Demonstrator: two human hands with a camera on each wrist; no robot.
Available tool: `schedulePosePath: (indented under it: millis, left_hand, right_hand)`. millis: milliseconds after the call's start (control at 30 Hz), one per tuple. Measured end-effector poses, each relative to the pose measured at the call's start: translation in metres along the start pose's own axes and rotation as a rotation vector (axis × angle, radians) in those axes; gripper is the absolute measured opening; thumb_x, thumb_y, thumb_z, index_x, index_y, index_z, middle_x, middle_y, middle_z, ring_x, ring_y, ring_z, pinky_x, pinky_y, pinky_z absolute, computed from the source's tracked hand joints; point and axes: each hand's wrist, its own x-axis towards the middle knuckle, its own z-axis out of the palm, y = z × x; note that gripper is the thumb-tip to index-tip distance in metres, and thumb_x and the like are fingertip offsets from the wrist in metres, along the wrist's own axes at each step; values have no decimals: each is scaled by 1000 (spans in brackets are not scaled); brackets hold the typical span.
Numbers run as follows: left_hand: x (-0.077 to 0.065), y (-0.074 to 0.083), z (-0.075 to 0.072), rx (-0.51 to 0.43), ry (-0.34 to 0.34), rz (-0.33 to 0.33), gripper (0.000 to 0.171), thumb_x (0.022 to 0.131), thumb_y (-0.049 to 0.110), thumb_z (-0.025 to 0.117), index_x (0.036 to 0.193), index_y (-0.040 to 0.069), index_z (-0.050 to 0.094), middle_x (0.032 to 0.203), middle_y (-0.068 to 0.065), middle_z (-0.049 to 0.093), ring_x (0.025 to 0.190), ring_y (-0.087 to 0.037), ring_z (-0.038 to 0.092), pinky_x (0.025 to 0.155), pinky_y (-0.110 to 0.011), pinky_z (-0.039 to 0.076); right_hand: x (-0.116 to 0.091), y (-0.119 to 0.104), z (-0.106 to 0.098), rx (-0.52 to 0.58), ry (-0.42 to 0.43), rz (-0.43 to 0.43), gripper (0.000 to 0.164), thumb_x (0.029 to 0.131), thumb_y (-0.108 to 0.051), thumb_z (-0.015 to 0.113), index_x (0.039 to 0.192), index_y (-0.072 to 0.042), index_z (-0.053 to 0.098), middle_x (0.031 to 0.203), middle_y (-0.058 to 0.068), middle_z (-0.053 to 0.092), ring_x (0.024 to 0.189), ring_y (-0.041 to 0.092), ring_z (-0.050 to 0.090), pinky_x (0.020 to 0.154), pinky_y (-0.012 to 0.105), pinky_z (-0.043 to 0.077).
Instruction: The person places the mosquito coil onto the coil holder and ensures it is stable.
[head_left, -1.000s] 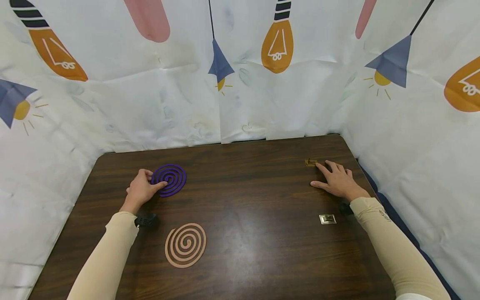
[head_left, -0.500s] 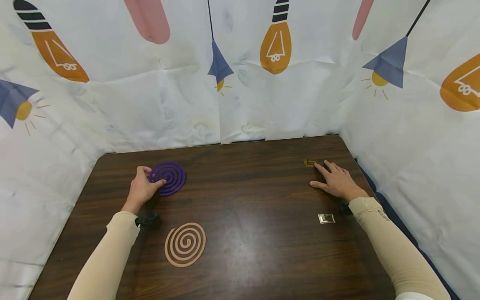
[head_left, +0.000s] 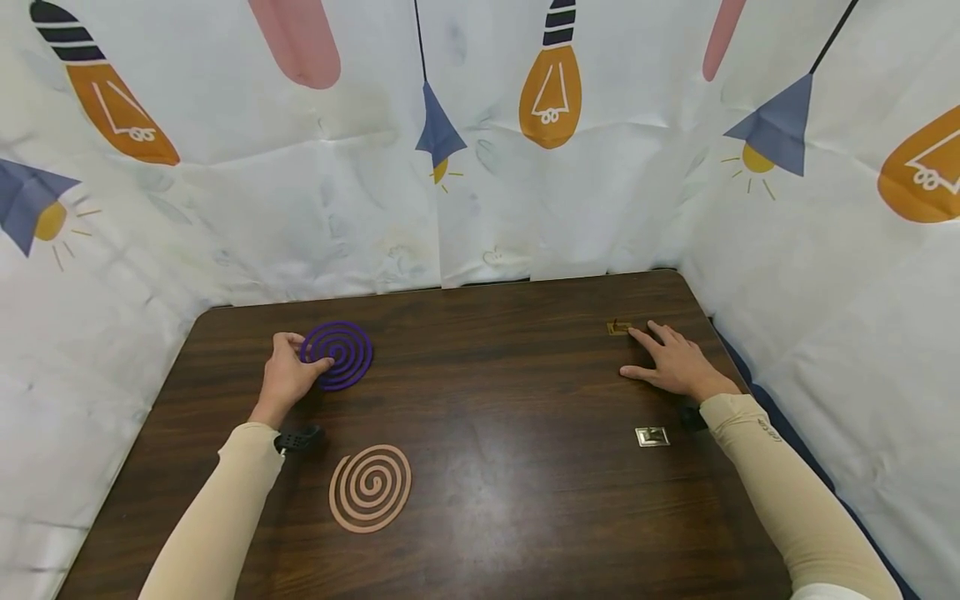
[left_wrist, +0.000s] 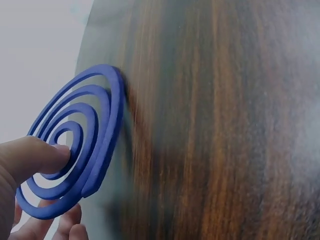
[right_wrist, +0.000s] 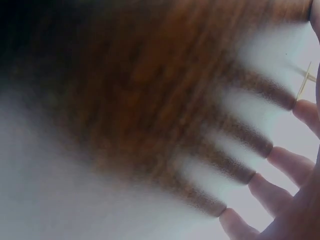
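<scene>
My left hand (head_left: 288, 373) pinches a purple spiral mosquito coil (head_left: 362, 356), thumb on its upper face near the centre and fingers underneath. In the left wrist view the coil (left_wrist: 116, 107) looks tilted, with its far side over the wood. A tan mosquito coil (head_left: 407, 477) lies flat on the dark wooden table (head_left: 487, 400), nearer to me. At the right, my right hand (head_left: 678, 367) rests with fingers spread and fingertips on the tabletop. Its index fingertip is at the edge of a small gold metal coil stand (head_left: 618, 328). A silver rectangular metal stand (head_left: 652, 437) lies closer to me.
White fabric walls (head_left: 360, 217) printed with lamps and bulbs enclose the table at the back and both sides. The tabletop's rounded far right corner (head_left: 671, 279) is just beyond the right hand. Bare wood stretches between the two hands.
The purple coil has shifted very slightly away from me in my left hand's grip. My right hand stays in place, and the head view has moved a little.
</scene>
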Motion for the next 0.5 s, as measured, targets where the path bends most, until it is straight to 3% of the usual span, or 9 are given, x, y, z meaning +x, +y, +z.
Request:
schedulePosePath:
  millis: [200, 400, 500]
  left_hand:
    - [1, 1, 2, -54, -13, -37, 66, 96, 25, 73, 137, -1, 28, 138, -32, 51, 112, -42, 58, 88, -49, 48]
    - [2, 2, 3, -249, -55, -57, 60, 99, 19, 69, 132, 0, 23, 137, -32, 58, 90, 1, 63, 77, -19, 49]
    - [3, 2, 4, -335, -68, -62, 57, 100, 15, 68, 130, 0, 22, 129, -26, 61, 81, 10, 62, 72, -15, 53]
  right_hand:
    - [0, 1, 1, -7, -12, -2, 90, 97, -69, 55, 164, -16, 28, 168, 30, 21, 152, 57, 24, 114, 80, 29]
    - [0, 1, 1, 2, -17, -2, 90, 97, -68, 55, 164, -15, 26, 169, 29, 19, 153, 57, 22, 116, 79, 27]
    - [1, 2, 1, 1, -18, -3, 90, 97, -68, 55, 165, -15, 26, 169, 29, 19, 153, 57, 21, 116, 79, 26]
